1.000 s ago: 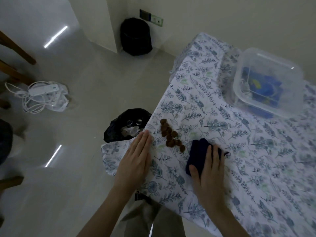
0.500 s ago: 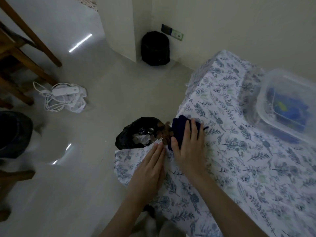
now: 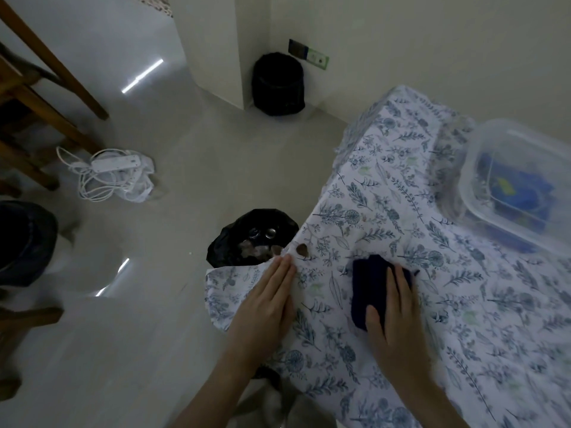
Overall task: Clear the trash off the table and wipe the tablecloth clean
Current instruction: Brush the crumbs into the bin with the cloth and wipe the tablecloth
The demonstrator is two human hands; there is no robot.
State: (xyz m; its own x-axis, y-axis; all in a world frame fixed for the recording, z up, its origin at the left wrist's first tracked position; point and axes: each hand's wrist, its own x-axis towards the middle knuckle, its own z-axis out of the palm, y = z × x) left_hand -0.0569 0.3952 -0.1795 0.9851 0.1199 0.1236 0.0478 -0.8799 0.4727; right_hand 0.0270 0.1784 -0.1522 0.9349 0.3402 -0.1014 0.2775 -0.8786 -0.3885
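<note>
Broadly, the table fills the right of the view under a floral tablecloth, its left edge running from far to near with open floor beyond it. A clear plastic container with blue items inside sits at the far right, well apart from the work. On the floor, just beside that left edge, a black trash bag stands with its mouth open and some rubbish inside.

The left hand lies flat with fingers straight and together, pressing the overhanging tablecloth flap at the edge. The right hand is also released, its fingers spread flat on a dark blue cloth whose long axis runs near to far.

One brown scrap remains on the tablecloth, just beyond the left fingertips and right at the edge above the bag. It lies to the far left of the cloth, with bare fabric between them. The left hand is nearer, but a leftward sweep of the cloth looks the likely move, and it has an unobstructed path.
</note>
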